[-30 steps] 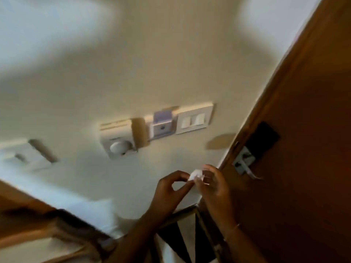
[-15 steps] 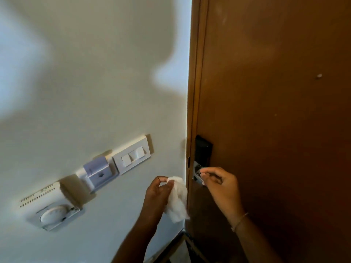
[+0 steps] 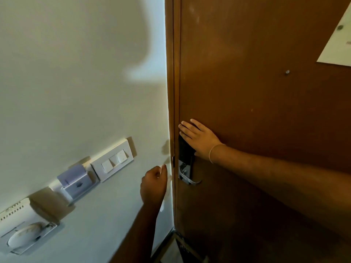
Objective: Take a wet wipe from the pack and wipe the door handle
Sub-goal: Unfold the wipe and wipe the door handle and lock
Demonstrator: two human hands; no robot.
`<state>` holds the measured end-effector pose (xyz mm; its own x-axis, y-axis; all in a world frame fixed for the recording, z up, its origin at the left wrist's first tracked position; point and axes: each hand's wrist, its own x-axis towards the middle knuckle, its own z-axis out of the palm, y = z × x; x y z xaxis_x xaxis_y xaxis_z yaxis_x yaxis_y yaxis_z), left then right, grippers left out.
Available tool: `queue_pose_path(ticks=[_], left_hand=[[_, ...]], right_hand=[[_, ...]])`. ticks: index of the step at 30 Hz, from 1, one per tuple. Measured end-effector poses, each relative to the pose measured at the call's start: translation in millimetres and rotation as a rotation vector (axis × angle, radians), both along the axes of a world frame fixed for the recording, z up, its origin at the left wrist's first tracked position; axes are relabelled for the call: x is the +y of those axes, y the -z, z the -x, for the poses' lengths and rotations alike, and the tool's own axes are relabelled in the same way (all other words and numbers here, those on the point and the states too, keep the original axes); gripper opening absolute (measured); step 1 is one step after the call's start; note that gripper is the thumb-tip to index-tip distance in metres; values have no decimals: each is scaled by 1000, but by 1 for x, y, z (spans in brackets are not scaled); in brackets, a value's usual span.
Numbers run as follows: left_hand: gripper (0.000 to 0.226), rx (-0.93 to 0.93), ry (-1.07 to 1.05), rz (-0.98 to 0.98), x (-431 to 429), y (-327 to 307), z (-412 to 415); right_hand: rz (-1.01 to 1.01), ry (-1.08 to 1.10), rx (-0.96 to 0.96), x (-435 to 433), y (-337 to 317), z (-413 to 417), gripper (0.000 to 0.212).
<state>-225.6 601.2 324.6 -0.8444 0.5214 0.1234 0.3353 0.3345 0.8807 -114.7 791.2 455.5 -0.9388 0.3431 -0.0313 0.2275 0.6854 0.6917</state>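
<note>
the wet wipe (image 3: 166, 188) is out of its pack and hangs from my left hand (image 3: 153, 185), which is pinched closed on it just left of the door (image 3: 247, 92) edge, near but not touching the door handle (image 3: 190, 180). my right hand (image 3: 197, 138) lies flat, fingers spread and holding nothing, on the door and the upper part of the black lock plate (image 3: 185, 154) above the handle. i judge extraction complete; wiping the handle remains, since the lever is uncovered.
</note>
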Motion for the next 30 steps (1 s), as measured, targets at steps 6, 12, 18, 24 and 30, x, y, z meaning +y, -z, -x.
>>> queue_pose_path(ticks=[6, 12, 18, 24, 30], left_hand=[[46, -185, 51, -44, 37, 23, -11], [34, -368, 107, -80, 55, 60, -27], [24, -238, 119, -10, 59, 73, -30], [26, -274, 106, -91, 78, 53, -16], [25, -499, 32, -168, 92, 45, -19]], right_hand=[[-172, -91, -93, 15, 16, 14, 96], [-256, -179, -48, 26, 30, 9, 87], [-319, -230, 3, 24, 35, 8, 79], [-361, -207, -1, 22, 39, 9, 80], [-381, -206, 18, 22, 38, 9, 84]])
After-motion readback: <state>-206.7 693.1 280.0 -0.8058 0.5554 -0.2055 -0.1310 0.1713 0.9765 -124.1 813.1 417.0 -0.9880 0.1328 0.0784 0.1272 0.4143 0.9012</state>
